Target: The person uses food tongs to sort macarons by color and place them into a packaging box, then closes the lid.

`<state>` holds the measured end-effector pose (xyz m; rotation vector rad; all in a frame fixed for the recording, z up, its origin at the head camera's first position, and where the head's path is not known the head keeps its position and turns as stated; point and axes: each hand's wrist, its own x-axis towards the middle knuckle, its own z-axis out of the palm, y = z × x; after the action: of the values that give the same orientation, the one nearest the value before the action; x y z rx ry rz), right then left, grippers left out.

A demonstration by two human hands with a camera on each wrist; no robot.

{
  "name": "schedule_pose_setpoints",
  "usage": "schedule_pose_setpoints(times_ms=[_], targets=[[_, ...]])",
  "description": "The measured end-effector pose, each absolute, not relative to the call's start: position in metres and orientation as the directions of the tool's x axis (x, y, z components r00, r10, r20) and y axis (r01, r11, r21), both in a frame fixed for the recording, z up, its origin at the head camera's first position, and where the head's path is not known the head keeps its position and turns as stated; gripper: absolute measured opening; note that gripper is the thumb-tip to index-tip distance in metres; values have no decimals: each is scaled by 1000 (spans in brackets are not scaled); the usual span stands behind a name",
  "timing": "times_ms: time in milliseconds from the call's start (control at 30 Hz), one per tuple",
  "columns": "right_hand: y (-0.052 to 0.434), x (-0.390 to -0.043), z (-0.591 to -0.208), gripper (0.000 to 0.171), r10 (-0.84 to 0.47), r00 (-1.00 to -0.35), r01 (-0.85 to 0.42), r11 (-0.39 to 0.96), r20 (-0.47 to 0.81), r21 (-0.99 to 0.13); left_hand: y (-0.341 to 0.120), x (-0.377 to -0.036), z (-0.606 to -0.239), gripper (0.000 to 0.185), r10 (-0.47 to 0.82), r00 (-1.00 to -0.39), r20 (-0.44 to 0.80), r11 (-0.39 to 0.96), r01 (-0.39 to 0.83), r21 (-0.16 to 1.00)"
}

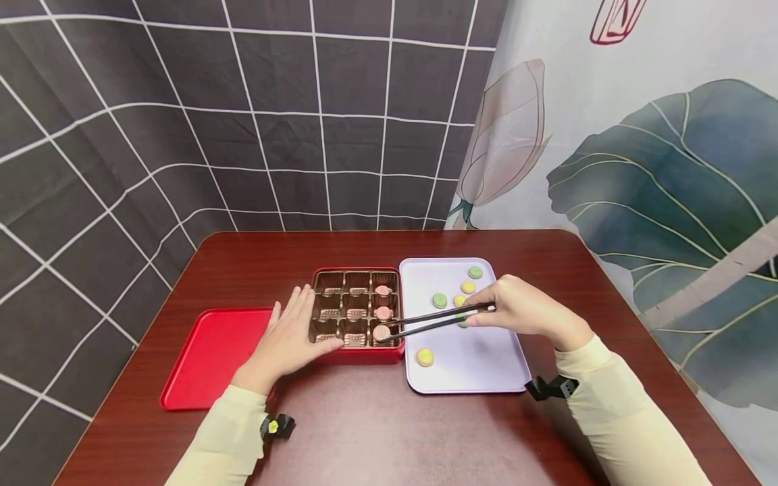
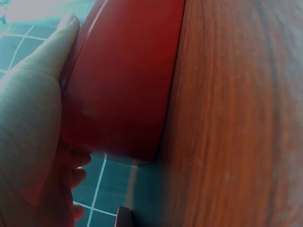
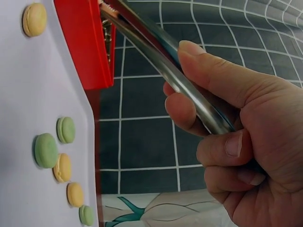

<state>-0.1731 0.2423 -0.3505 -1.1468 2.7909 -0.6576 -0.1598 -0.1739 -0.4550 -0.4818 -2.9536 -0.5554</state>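
Note:
My right hand (image 1: 525, 307) grips a pair of tongs (image 1: 437, 316), dark in the head view and metallic in the right wrist view. The tongs' tips are at a pink macaron (image 1: 381, 333) in the front right compartment of a red box (image 1: 371, 356). Two more pink macarons, a middle one (image 1: 383, 312) and a back one (image 1: 383, 290), sit behind it in the right column. With fingers extended, my left hand (image 1: 292, 337) rests against the box's left side, its thumb along the front rim. Whether the tips still pinch the macaron cannot be told.
A pale lavender tray (image 1: 468, 374) adjoins the box's right side, bearing several green and yellow macarons, including a yellow macaron (image 1: 425, 356) near its front left. A red lid (image 1: 206, 358) lies left, partly behind my left forearm. All stand on a brown wooden table (image 1: 365, 425).

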Motion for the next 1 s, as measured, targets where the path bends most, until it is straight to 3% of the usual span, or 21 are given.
schedule_pose_setpoints(times_ms=[433, 767, 1000], targets=[[224, -179, -333, 25, -722, -690, -703, 647, 59, -295, -174, -160, -455, 114, 286, -944, 162, 883, 326, 338], [218, -181, -332, 17, -716, -697, -689, 656, 33, -308, -173, -160, -455, 114, 287, -943, 168, 884, 328, 334], [212, -183, -329, 21, -710, -705, -681, 674, 6, -287, -173, -159, -453, 115, 286, -946, 152, 885, 322, 338]])
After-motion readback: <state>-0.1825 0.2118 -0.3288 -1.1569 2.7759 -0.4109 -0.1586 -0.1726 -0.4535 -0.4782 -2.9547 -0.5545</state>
